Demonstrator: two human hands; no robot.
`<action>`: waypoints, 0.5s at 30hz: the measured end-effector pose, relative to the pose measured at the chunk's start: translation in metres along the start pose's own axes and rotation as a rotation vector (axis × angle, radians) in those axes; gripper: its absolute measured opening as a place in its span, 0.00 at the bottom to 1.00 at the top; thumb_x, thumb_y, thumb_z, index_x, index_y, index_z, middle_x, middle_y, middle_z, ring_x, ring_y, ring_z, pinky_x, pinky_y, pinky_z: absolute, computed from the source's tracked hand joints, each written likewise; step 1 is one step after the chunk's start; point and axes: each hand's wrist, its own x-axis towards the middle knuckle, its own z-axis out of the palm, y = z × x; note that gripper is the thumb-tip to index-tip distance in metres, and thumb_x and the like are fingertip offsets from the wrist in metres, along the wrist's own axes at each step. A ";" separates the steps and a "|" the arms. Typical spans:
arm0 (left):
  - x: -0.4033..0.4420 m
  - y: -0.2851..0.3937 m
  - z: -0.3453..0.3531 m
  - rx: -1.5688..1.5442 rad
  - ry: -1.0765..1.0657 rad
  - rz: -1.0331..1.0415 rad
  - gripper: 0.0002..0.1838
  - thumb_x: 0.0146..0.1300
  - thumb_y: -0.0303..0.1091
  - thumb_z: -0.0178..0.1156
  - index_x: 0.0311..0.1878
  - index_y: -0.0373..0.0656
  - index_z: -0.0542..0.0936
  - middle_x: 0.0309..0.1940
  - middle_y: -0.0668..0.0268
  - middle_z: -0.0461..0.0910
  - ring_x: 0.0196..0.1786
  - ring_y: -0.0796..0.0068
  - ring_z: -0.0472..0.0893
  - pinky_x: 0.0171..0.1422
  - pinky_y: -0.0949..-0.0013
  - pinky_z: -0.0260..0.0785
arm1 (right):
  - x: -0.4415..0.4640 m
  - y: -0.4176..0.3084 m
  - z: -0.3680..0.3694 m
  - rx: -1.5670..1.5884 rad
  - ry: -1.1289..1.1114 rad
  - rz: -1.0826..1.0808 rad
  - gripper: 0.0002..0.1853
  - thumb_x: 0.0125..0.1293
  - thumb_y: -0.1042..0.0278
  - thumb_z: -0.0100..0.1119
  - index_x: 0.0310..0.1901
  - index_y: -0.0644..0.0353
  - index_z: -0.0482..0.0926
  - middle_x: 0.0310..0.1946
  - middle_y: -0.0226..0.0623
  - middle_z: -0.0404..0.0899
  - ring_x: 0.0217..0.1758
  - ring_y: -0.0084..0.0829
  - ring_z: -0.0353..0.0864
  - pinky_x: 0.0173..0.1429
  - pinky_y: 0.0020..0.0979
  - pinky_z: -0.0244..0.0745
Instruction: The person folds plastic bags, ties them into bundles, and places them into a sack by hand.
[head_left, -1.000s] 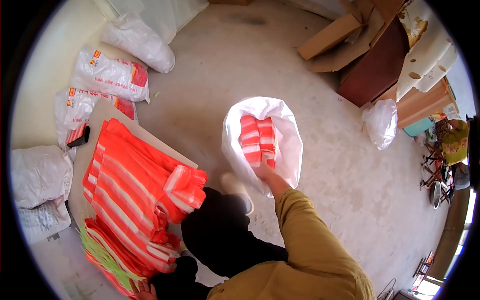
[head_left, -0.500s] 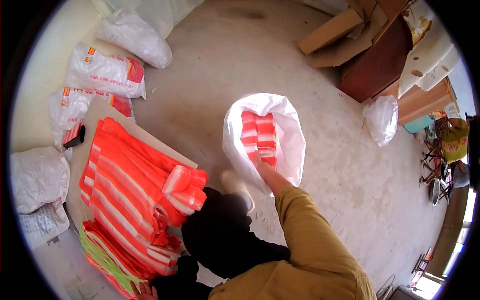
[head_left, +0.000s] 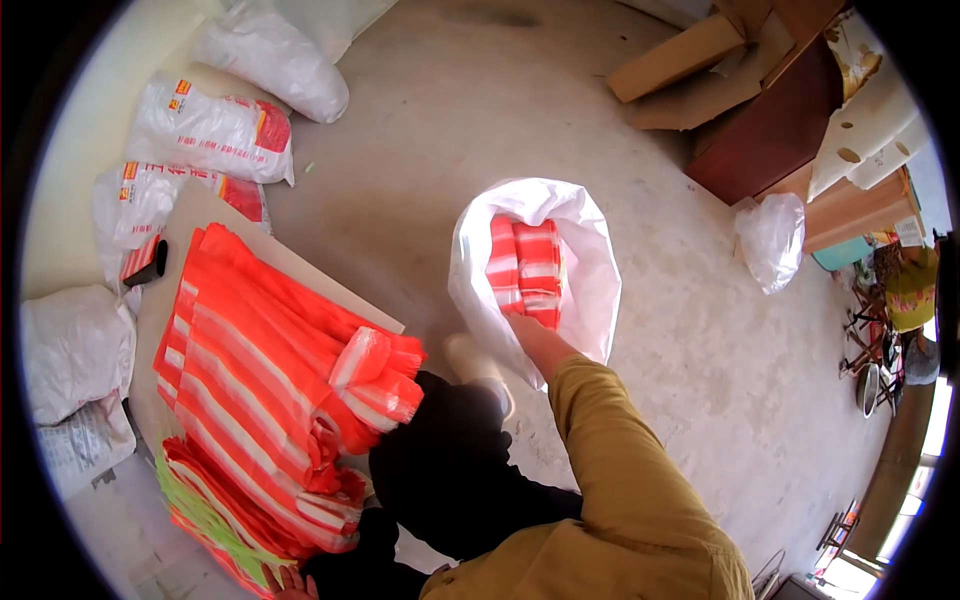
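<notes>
A white woven sack stands wide-mouthed on the floor, with rolled bundles of red-and-white striped plastic mesh bags inside. My right hand reaches over its near rim, at the lower end of the bundles; its fingers are mostly hidden. To my left lies a stack of flat red-and-white striped mesh bags, with a folded bundle on top. Green ties fringe the stack's near side. At the bottom edge my left hand rests beside the stack, fingers apart, holding nothing visible.
Filled white printed sacks line the left wall. A cardboard sheet lies under the striped stack. Cardboard boxes, a dark red cabinet and a clear plastic bag are at the right. My shoe is close to the open sack.
My right hand has drawn slightly down and back from the bundles' face, toward their lower end. The bundles stay in the sack. The view has shifted a little; my left hand stays put.
</notes>
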 end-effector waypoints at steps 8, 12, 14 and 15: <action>0.003 -0.003 0.005 -0.060 -0.008 0.002 0.50 0.70 0.52 0.67 0.85 0.44 0.52 0.79 0.40 0.61 0.83 0.34 0.54 0.85 0.31 0.42 | -0.025 -0.024 -0.021 -0.112 0.014 -0.044 0.22 0.72 0.59 0.60 0.63 0.58 0.82 0.57 0.44 0.87 0.59 0.37 0.85 0.62 0.39 0.76; 0.004 -0.002 0.003 -0.052 -0.004 0.005 0.51 0.68 0.52 0.69 0.85 0.44 0.52 0.79 0.38 0.60 0.83 0.33 0.54 0.84 0.30 0.43 | -0.039 -0.023 -0.028 -0.013 -0.054 0.143 0.22 0.71 0.57 0.62 0.61 0.58 0.84 0.56 0.45 0.87 0.58 0.36 0.85 0.62 0.39 0.76; 0.003 -0.002 0.002 -0.055 0.004 0.013 0.51 0.67 0.52 0.70 0.85 0.43 0.52 0.79 0.38 0.60 0.82 0.33 0.54 0.84 0.29 0.43 | -0.039 -0.011 -0.025 0.032 -0.058 0.174 0.22 0.71 0.55 0.63 0.60 0.57 0.84 0.55 0.46 0.88 0.57 0.37 0.86 0.62 0.39 0.77; 0.003 -0.004 0.001 -0.054 0.000 0.023 0.52 0.67 0.52 0.70 0.85 0.44 0.52 0.79 0.38 0.60 0.82 0.33 0.55 0.84 0.29 0.43 | -0.034 -0.003 -0.025 0.037 -0.038 0.138 0.22 0.71 0.55 0.62 0.60 0.56 0.85 0.55 0.47 0.88 0.56 0.38 0.86 0.62 0.39 0.77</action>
